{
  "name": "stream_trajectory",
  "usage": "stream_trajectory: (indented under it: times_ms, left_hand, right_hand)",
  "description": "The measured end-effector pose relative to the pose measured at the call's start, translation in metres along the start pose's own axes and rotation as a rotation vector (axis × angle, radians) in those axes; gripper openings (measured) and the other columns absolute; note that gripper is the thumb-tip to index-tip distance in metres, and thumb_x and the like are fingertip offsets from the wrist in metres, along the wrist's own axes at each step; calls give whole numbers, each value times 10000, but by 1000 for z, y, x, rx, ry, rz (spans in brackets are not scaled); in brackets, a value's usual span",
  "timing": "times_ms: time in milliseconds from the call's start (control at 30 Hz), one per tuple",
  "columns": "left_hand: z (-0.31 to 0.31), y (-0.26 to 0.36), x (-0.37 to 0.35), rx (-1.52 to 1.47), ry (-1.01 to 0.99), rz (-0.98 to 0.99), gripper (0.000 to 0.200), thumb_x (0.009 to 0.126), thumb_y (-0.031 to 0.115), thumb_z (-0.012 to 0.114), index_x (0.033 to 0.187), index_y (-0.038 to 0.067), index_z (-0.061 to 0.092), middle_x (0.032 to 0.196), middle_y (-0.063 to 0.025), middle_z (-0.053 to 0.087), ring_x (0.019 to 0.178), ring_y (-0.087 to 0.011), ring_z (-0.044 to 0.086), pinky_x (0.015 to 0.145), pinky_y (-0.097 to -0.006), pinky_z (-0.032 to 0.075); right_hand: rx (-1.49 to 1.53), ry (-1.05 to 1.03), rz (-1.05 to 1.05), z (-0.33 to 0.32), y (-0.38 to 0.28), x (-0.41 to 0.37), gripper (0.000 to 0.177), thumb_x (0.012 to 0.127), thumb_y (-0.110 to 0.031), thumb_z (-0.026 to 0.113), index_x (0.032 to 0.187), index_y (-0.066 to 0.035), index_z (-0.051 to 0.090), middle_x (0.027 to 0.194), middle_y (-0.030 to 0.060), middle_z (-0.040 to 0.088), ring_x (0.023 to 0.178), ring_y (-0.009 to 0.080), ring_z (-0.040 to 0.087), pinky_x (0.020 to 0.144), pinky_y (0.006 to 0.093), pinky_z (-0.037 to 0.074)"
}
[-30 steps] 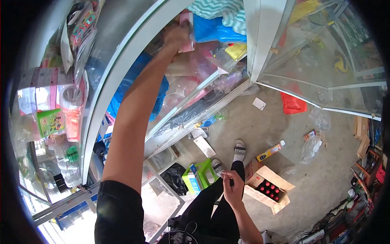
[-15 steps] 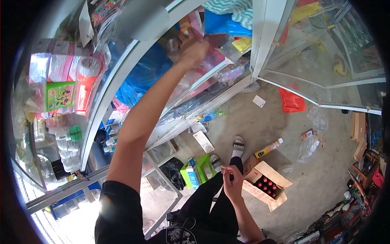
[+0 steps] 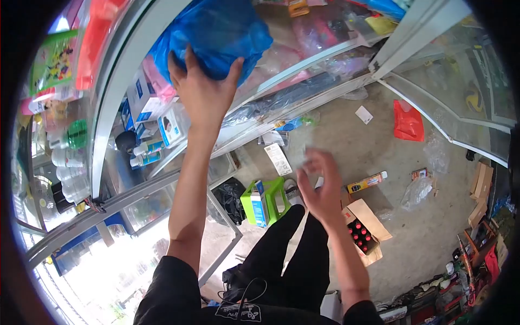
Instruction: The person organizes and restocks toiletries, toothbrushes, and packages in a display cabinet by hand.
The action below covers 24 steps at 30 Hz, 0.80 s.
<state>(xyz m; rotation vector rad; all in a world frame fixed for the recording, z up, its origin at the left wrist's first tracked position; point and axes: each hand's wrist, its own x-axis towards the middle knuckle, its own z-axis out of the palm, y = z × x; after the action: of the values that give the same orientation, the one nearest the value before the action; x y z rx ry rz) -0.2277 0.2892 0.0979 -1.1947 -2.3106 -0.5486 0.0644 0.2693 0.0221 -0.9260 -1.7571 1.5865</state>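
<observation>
The blue plastic bag (image 3: pixel 216 32) is full and rounded, on the upper shelf of the glass cabinet. My left hand (image 3: pixel 203 89) grips its near side, with thumb and fingers spread wide around the plastic. Lower and to the right, my right hand (image 3: pixel 320 187) hangs over the floor, slightly blurred, its fingers apart and nothing in it. Pink packaging (image 3: pixel 157 78) lies just left of my left hand. Clear and pink plastic wraps (image 3: pixel 309 32) are on the shelf right of the bag.
Boxes and small bottles (image 3: pixel 146 154) stand on the lower left shelf. A glass door (image 3: pixel 455 81) hangs open at right. On the floor are a green stool (image 3: pixel 277 200), a black bag (image 3: pixel 230 200), a carton of red-capped bottles (image 3: pixel 374 222) and a red bag (image 3: pixel 407 120).
My left hand has left the pink and orange items and taken hold of the blue bag. My right hand has risen and its fingers have opened. The view has shifted.
</observation>
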Motion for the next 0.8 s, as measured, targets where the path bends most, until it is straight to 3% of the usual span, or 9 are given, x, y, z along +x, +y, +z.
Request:
stream_trajectory:
  times_ms: [133, 167, 233, 300, 333, 500, 600, 733, 800]
  left_hand:
    - [3, -3, 8, -70, 110, 126, 417, 838, 274, 779, 1075, -58, 690, 1246, -304, 622, 1162, -514, 568, 977, -568, 473]
    - [2, 5, 11, -226, 81, 105, 253, 866, 176, 717, 993, -40, 689, 1087, -243, 689, 987, -466, 635, 873, -530, 515]
    - [10, 16, 12, -362, 44, 86, 272, 912, 184, 725, 1009, -68, 690, 1014, -269, 685, 880, -457, 644, 806, -463, 530]
    - [-4, 33, 22, -503, -230, 55, 332, 932, 195, 706, 1138, -65, 673, 1140, -243, 695, 996, -404, 669, 886, -420, 526]
    - [-2, 35, 29, -546, -227, 86, 293, 929, 180, 683, 1111, -49, 665, 1081, -256, 685, 969, -433, 658, 867, -458, 520]
    - [42, 29, 60, -784, -120, 322, 181, 953, 144, 607, 1004, -28, 635, 882, -290, 639, 863, -523, 609, 786, -551, 499]
    - [24, 30, 81, -681, -372, 427, 167, 960, 131, 602, 1006, -27, 628, 970, -287, 660, 928, -504, 618, 818, -555, 493]
    - [-4, -1, 56, -531, 166, 342, 521, 889, 163, 708, 1324, -80, 558, 1200, -326, 641, 1153, -489, 608, 1035, -474, 473]
    - [10, 4, 45, -262, 442, 125, 690, 870, 200, 749, 1426, -88, 458, 1217, -318, 645, 1165, -475, 619, 1077, -462, 453]
  right_hand:
    - [48, -71, -220, 40, -44, 84, 605, 847, -84, 759, 1399, -16, 520, 1253, 207, 610, 1104, 378, 641, 929, 445, 534]
    - [-34, -64, -230, 49, -46, 93, 667, 835, -86, 781, 1435, -21, 496, 1307, 202, 595, 1090, 350, 647, 912, 425, 539]
    - [-193, -41, -270, 67, -49, 112, 794, 810, -90, 825, 1506, -30, 448, 1415, 193, 563, 1061, 294, 661, 877, 384, 551]
    - [-239, 92, -381, 77, -51, 126, 833, 789, -113, 822, 1512, -28, 417, 1412, 242, 524, 1169, 403, 611, 973, 467, 519]
    - [-261, 159, -434, 80, -50, 133, 852, 779, -125, 820, 1515, -28, 401, 1411, 266, 505, 1223, 457, 586, 1021, 508, 504]
    - [-386, 295, -493, 88, -32, 196, 1053, 704, -275, 931, 1509, 66, 344, 1410, 273, 548, 1311, 370, 556, 1057, 438, 464]
    - [-240, 269, -408, 84, -35, 220, 1003, 686, -301, 946, 1436, 72, 394, 1312, 261, 617, 1282, 363, 585, 1050, 439, 469]
    - [-236, 400, -236, 91, -45, 240, 735, 698, -233, 915, 1285, -1, 538, 1194, 193, 691, 1152, 352, 656, 1001, 454, 498]
    - [-51, 480, -404, 98, -55, 251, 552, 786, -146, 829, 1238, 16, 558, 1172, 211, 689, 1099, 357, 674, 963, 425, 525]
